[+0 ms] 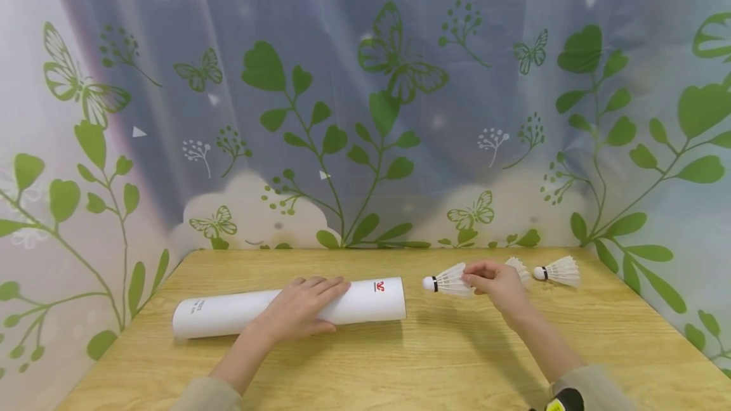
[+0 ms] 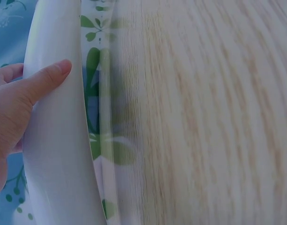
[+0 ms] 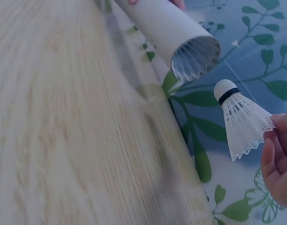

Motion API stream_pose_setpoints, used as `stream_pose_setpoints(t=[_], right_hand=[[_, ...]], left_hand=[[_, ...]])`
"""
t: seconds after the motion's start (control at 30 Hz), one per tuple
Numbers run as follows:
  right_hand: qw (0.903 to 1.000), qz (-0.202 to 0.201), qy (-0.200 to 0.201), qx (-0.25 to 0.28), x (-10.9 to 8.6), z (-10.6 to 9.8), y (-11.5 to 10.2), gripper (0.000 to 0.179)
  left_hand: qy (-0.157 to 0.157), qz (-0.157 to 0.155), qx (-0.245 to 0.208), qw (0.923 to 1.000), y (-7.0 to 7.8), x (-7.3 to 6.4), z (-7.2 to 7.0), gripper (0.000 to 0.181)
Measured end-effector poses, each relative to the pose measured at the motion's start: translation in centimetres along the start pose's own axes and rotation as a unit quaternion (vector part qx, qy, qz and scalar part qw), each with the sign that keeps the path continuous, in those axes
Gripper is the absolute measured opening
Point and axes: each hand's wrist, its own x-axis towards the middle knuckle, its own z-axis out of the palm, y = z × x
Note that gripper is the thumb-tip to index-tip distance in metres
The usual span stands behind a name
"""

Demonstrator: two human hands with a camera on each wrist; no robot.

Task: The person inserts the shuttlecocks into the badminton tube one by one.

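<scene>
A white shuttlecock tube (image 1: 365, 302) lies sideways over the table, its open end facing right. My left hand (image 1: 302, 306) grips it around the middle; in the left wrist view the thumb (image 2: 49, 79) lies along the near side and the fingers reach behind. Between finger and thumb, my right hand (image 1: 498, 287) pinches a white shuttlecock (image 1: 448, 280) by the skirt edge. Its cork, with a black band, points left at the tube's mouth, a short gap away. Ribbed skirt edges (image 3: 192, 61) show inside the mouth in the right wrist view.
Two more shuttlecocks are on the table at the right: one (image 1: 518, 269) partly hidden behind my right hand, another (image 1: 558, 271) farther right with its cork to the left. The wood-grain table (image 1: 365, 373) ends at a curtain (image 1: 365, 144) printed with leaves and butterflies.
</scene>
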Motion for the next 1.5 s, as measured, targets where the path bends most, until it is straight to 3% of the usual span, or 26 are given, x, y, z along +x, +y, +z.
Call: stream_pose_setpoints(t=[0.4,0.53,0.67,0.87,1.07,1.3,1.5], right_hand=[[0.9987,0.008,-0.043,0.026,-0.7,3.6,-0.9,0.016],[0.9980,0.002,-0.054,0.032,-0.8,4.6,-1.0,0.016],[0.9979,-0.003,-0.055,0.034,-1.0,5.5,-1.1,0.015],[0.9976,0.001,-0.047,0.051,-1.1,6.7,-1.3,0.011],[0.9962,0.004,-0.056,0.066,-1.0,7.3,-1.1,0.012],[0.9958,0.030,-0.043,0.076,-1.0,7.3,-1.3,0.018],[0.9982,0.033,-0.031,0.041,-0.9,7.2,-1.1,0.013]], left_hand=[[0.025,0.014,0.004,0.9996,-0.1,0.3,0.3,0.079],[0.018,0.008,0.004,0.9998,0.0,0.3,0.2,0.079],[0.005,0.004,0.003,1.0000,0.1,0.3,0.1,0.078],[0.020,0.012,0.006,0.9997,0.1,0.3,0.2,0.079],[0.047,0.030,0.012,0.9984,0.0,0.3,0.6,0.081],[0.029,0.019,0.012,0.9993,0.0,0.3,0.3,0.080],[0.025,0.014,0.013,0.9995,0.1,0.3,0.2,0.080]])
